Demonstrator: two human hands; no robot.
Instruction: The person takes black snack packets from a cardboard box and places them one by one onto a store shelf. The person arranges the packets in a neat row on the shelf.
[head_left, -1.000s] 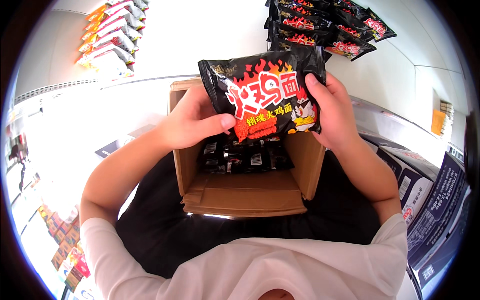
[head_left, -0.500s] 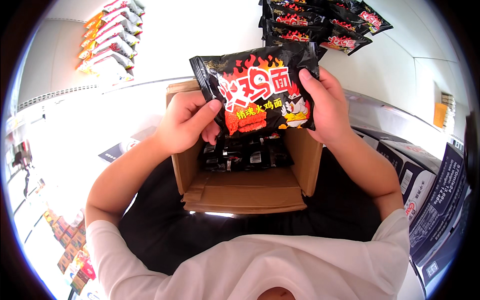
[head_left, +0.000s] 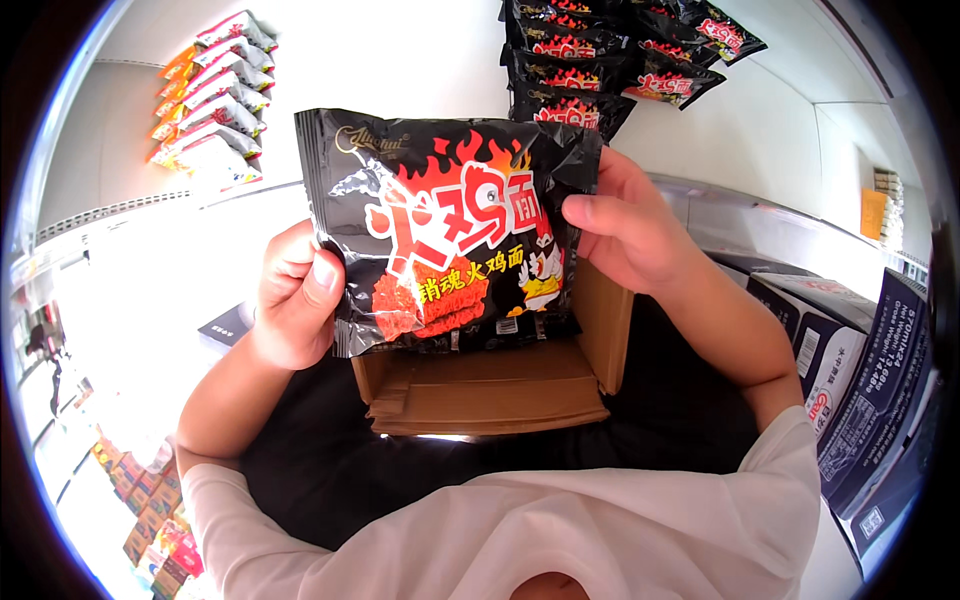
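Note:
A black noodle packet (head_left: 450,225) with red flames and a cartoon bird hangs spread between my two hands, its front facing me. My left hand (head_left: 297,297) pinches its left edge, thumb in front. At the opposite edge, my right hand (head_left: 632,225) grips it, also with the thumb on the front. Below and behind it stands an open cardboard box (head_left: 490,390) on my lap. Dark packets (head_left: 510,328) lie inside; the held packet hides most of them.
On the white shelf ahead, more black packets (head_left: 570,75) stand in overlapping rows. White-and-orange packets (head_left: 215,100) form another row at the far left. Dark printed cartons (head_left: 850,400) stand close on my right. Small colourful boxes (head_left: 140,490) sit low at the left.
The packet has come closer to me and shifted left and lower, now covering more of the box. Both hands still grip it; the left hand has moved furthest.

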